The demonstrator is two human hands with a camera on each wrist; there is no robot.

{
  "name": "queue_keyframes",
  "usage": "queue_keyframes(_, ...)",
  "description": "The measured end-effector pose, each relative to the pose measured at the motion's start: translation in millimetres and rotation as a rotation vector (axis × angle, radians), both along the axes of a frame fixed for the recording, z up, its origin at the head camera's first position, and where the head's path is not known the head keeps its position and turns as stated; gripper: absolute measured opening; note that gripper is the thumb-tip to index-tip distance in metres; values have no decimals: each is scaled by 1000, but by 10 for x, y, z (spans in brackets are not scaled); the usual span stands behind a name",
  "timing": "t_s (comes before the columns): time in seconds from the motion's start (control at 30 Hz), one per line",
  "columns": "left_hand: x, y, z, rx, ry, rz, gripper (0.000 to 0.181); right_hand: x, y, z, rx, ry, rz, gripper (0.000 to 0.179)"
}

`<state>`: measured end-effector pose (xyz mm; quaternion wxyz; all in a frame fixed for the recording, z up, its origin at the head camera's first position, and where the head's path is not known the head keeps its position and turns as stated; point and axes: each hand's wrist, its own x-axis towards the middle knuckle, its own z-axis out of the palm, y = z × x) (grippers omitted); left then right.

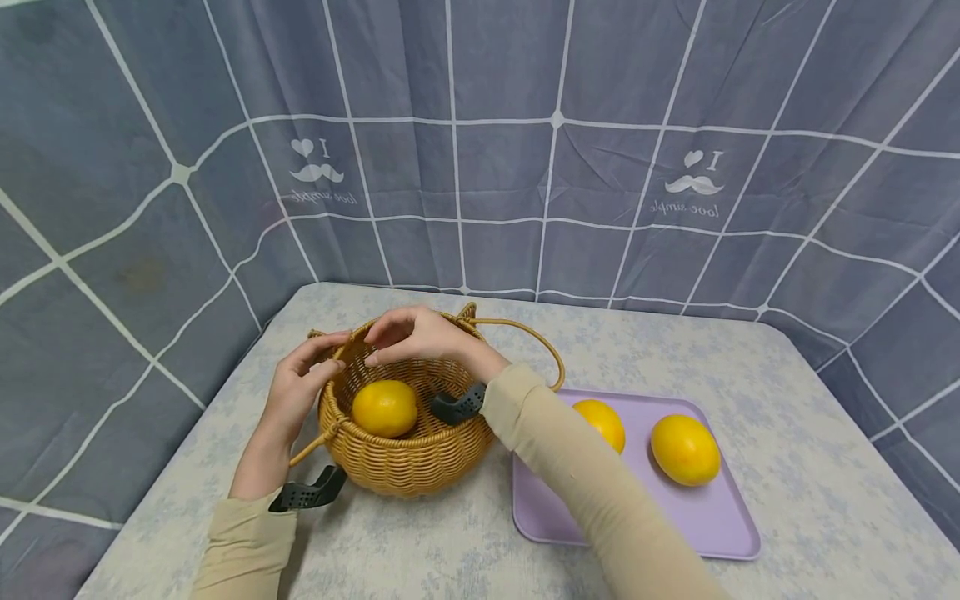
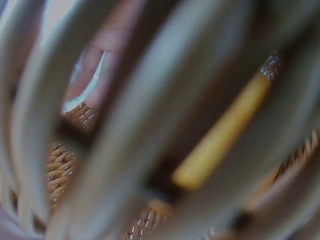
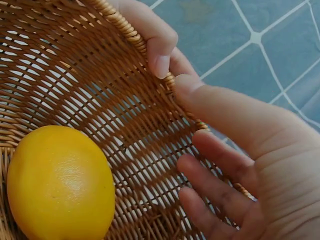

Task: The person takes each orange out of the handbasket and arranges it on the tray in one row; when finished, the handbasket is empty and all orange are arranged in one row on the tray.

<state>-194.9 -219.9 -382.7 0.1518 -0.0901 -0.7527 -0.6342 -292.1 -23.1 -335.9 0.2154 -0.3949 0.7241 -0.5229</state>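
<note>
In the head view, a round wicker basket [image 1: 420,467] with loop handles stands left of the table's middle. One yellow lemon [image 1: 385,408] lies inside it. My left hand [image 1: 296,383] grips the basket's left rim, and the right wrist view catches its fingertips [image 3: 161,66] pinching the woven edge. Over the basket's opening, my right hand [image 1: 420,337] has its fingers loosely bent and apart, with nothing held. Up close, its thumb [image 3: 220,105] overlaps the rim while the other fingers reach inside the wall. Blurred wicker [image 2: 150,120] fills most of the left wrist view.
To the right, a lilac tray [image 1: 543,517] carries two more lemons, one [image 1: 684,450] in plain sight and one [image 1: 600,423] partly behind the right sleeve. One basket handle [image 1: 555,354] sticks out toward the tray. A grey checked curtain [image 1: 510,167] hangs behind the table.
</note>
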Motion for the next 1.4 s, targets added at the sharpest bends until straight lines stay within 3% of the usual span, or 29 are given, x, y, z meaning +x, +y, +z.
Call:
queue_keyframes(0.53,11,4,13,3,1,-12,31,-45,-20,-78,314,234,202,65)
queue_keyframes(0.7,6,3,11,6,5,-12,31,-32,-13,-85,384,201,262,70)
queue_keyframes(0.97,-1,6,2,-4,-1,-6,32,0,4,-76,518,189,270,71)
queue_keyframes(1.4,-1,-4,16,-3,-23,2,32,-14,-17,-94,570,84,329,59)
